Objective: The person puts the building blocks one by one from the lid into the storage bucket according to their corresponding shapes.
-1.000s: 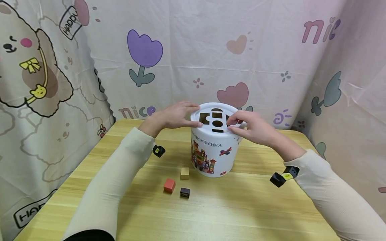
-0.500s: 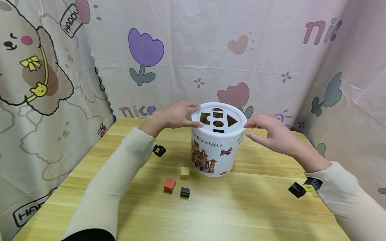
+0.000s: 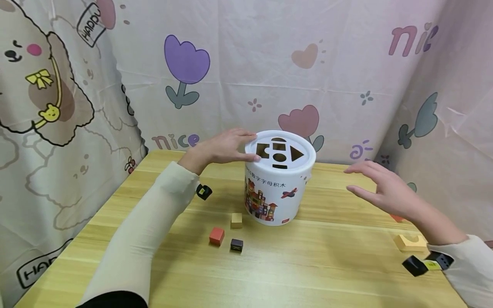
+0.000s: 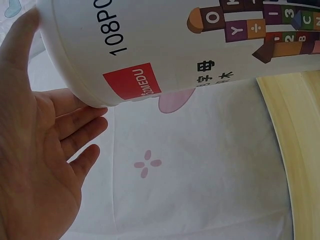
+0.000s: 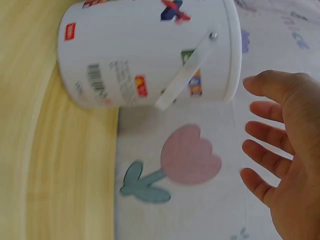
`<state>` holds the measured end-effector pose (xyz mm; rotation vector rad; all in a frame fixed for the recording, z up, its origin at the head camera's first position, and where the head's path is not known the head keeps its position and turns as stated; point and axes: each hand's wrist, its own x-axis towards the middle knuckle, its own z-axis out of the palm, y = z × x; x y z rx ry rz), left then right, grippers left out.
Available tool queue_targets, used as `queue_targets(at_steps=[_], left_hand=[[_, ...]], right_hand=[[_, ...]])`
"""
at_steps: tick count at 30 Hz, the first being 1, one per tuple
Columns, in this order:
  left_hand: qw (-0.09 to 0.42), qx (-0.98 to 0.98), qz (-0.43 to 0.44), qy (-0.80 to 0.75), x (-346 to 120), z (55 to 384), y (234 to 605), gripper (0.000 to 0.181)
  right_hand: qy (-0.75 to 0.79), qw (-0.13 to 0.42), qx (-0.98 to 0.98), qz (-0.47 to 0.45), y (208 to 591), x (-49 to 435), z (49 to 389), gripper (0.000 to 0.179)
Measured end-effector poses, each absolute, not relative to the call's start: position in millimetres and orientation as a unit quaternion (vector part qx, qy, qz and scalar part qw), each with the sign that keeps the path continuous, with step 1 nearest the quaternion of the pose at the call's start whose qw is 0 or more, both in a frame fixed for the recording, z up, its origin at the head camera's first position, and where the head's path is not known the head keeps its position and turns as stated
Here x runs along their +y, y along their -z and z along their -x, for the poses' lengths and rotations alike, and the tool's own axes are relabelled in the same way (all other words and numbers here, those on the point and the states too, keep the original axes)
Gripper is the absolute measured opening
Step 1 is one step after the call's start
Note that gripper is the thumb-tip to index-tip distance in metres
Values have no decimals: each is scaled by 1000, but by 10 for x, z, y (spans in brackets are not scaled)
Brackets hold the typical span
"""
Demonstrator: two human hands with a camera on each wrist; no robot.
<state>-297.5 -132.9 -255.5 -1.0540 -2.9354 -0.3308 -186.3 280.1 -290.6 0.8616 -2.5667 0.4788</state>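
A white lidded bucket [image 3: 275,192] with printed blocks and lettering stands upright on the wooden table [image 3: 292,269]. Shaped holes pierce its lid [image 3: 306,160], a triangle among them. My left hand [image 3: 221,147] rests on the lid's left rim, thumb and fingers spread; the left wrist view shows these fingers [image 4: 82,122] extended, some off the bucket. To the right of the bucket, my right hand [image 3: 389,192] is in the air, holding nothing, fingers loosely bent. In front of the bucket lie a yellow block [image 3: 236,220], a red block [image 3: 216,236] and a dark block [image 3: 236,245].
On the right side of the table, a yellow arch-shaped block [image 3: 410,243] lies near my right wrist. A red-orange piece [image 3: 396,217] is mostly hidden behind that arm. A white handle [image 5: 185,75] hangs on the bucket's side. Patterned cloth [image 3: 246,64] encloses the table's back and sides.
My right hand has left the triangular hole in the lid and moved right, uncovering that hole. The yellow arch block and red-orange piece have come into view. My left hand stays on the rim.
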Motion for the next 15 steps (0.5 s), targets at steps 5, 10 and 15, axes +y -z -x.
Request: queue_targets(at_steps=[5,10,15], left_hand=[[3,-935,337,110,-1330,2978,2563,95],[2,-937,331,111,-1331,2966,2577,96],[5,-938,328,114,-1336,2959,2584,95]], right_hand=[[-175,171,-927,-284,3070,3074,1814,41],[-178,117,-947,-240,3255,3325,1742,44],[-181,111,-953,-215,3454,3560,1674,44]])
